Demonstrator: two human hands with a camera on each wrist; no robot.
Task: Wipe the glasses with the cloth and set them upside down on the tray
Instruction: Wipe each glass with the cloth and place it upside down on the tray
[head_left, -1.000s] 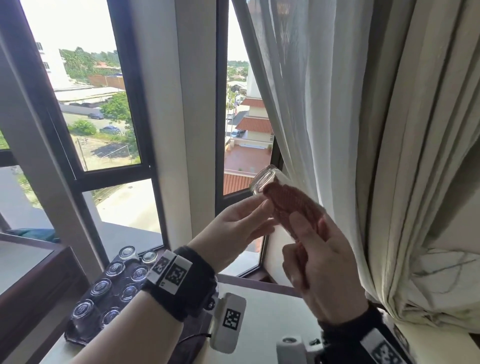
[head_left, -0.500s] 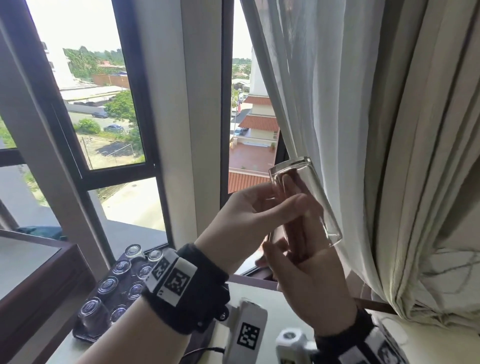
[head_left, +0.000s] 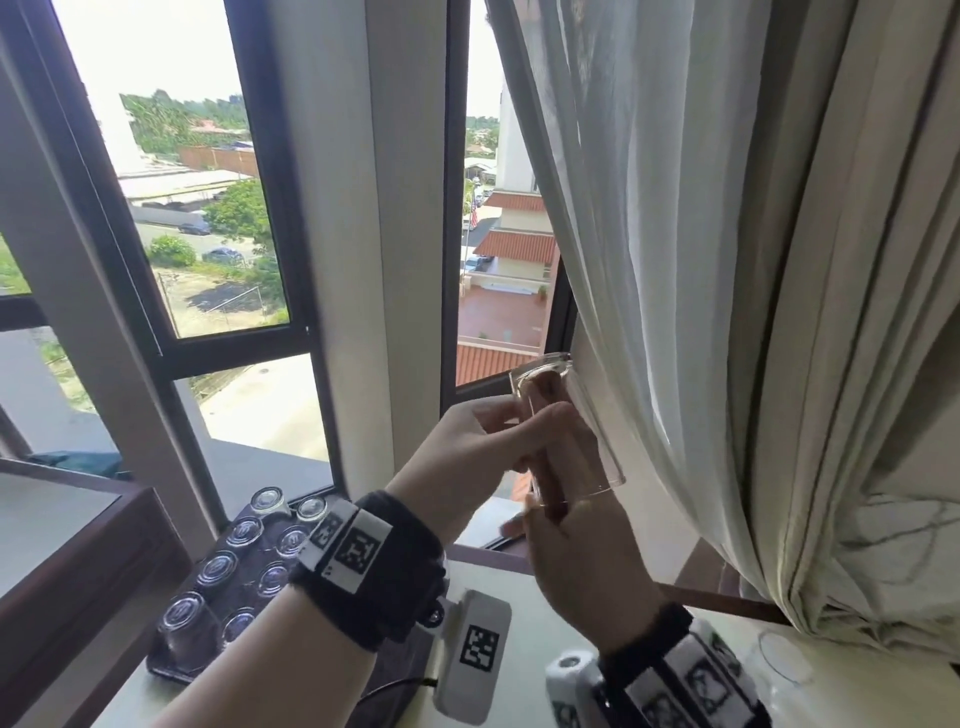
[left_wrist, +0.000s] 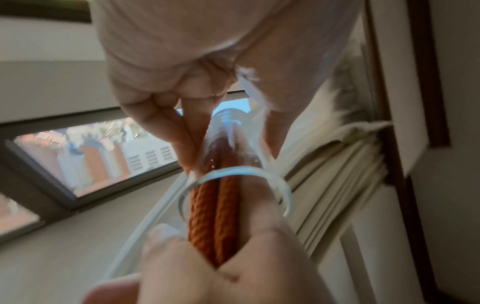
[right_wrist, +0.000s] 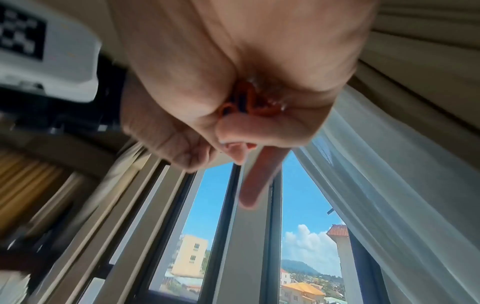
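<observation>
My left hand (head_left: 483, 452) grips a clear glass (head_left: 576, 415) by its side, held up in front of the window. Its thick base points up and its mouth points down to the right. My right hand (head_left: 582, 566) is just below the mouth, gripping an orange cloth (head_left: 545, 467) that is rolled narrow and reaches up inside the glass. In the left wrist view the cloth (left_wrist: 215, 216) passes through the glass rim (left_wrist: 233, 171) into my right fist. A dark tray (head_left: 171, 670) at lower left holds several glasses (head_left: 218, 566) upside down.
A pale curtain (head_left: 727, 260) hangs right beside the held glass. Another clear glass (head_left: 784, 660) stands on the table under the curtain at lower right. A dark wooden ledge (head_left: 78, 545) borders the tray on the left. Window frames stand close behind.
The glass has swung from leaning left to nearly base-up. The cloth, earlier bunched and filling the glass, is now a thin roll, and my right hand has dropped below the mouth.
</observation>
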